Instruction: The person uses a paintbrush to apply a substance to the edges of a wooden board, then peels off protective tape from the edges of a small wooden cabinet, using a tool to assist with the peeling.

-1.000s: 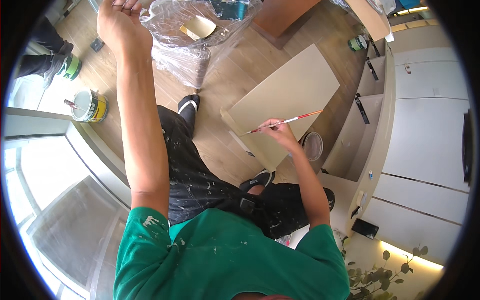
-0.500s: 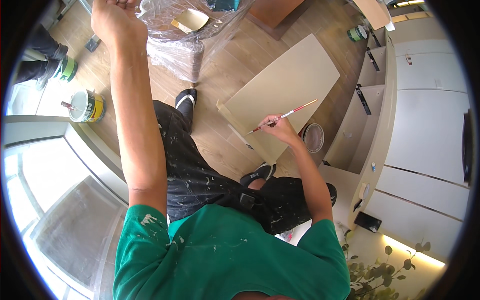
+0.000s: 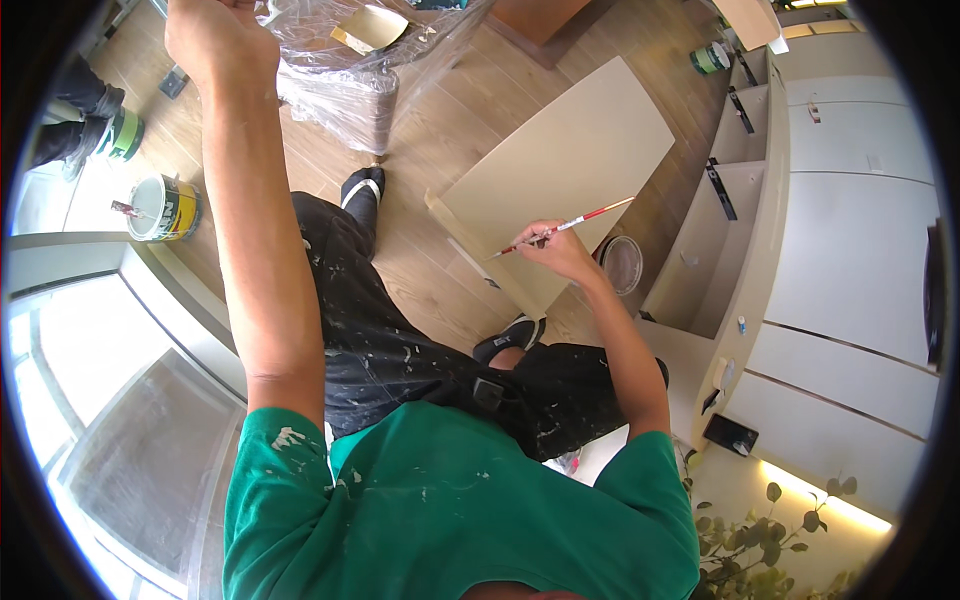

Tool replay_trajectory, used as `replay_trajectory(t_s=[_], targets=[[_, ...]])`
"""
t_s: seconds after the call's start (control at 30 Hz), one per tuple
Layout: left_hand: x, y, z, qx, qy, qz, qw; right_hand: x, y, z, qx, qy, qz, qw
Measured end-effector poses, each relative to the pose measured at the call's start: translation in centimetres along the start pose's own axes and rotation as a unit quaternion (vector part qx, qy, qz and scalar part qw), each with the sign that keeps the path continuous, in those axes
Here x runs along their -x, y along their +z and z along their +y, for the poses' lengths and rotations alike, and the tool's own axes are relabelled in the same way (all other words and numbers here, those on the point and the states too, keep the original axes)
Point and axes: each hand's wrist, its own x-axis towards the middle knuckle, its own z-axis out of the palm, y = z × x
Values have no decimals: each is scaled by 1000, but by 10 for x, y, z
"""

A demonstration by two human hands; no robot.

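My right hand (image 3: 556, 252) is closed around a slim paintbrush (image 3: 597, 212) with a red and white handle. The brush's tip points down-left, at the near-left raised edge of a large beige panel (image 3: 570, 140) lying on the wooden floor. Whether the bristles touch the panel is too small to tell. Beside the right wrist stands a round pot (image 3: 621, 264), partly behind the panel. My left hand (image 3: 222, 40) is raised at the top left, its fingers curled and mostly cut off by the picture's edge; what they hold, if anything, is hidden.
A plastic-wrapped piece of furniture (image 3: 345, 100) stands ahead, a folded sheet (image 3: 370, 29) on it. To the left are a paint bucket (image 3: 163, 208) with a brush, and another person's legs (image 3: 85, 120). Open drawers (image 3: 695, 265) line the right; a phone (image 3: 731, 435) lies nearby.
The view has shifted slightly, so most things sit a little further left and up. The right hand and brush have moved slightly toward the panel's far side; the left hand remains raised.
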Motion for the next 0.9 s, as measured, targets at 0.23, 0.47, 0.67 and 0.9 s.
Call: replay_trajectory(t_s=[0.23,0.47,0.67,0.9], targets=[[-3,-3,-3,-1,-5,11,1000,17,-14,-15,66,18,-59,996],[-3,-1,-6,8,-14,7,1000,2,11,-9,-13,-58,17,998],[-2,-2,0,7,-5,15,1000,18,-6,-13,80,8,-61,995],[2,1,-2,7,-13,7,1000,2,4,-17,35,-21,-3,999]])
